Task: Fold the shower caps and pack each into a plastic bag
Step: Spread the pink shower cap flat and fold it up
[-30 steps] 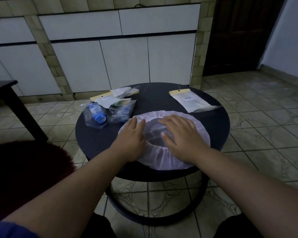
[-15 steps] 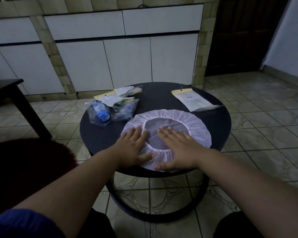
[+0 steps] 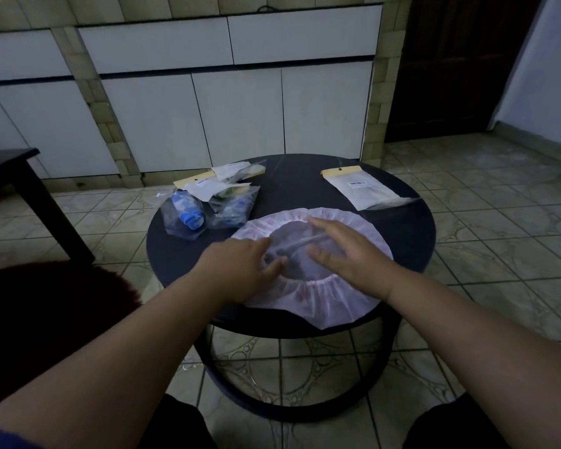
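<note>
Shower cap (image 3: 308,294) lies spread flat on the round bench (image 3: 412,234), near edge overhanging, as the left hand (image 3: 240,270) pinches its elastic rim and the right hand (image 3: 347,254) hovers flat-fingered; pressing one half down should keep the fold crisp.

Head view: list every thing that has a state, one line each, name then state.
shower cap: spread flat, unfolded, near edge overhanging the table.
left hand: fingers pinching the cap's elastic rim.
right hand: open, over the cap.
flat bag: empty, lying flat.
packed bags: filled, piled.
cabinet doors: closed.
</note>
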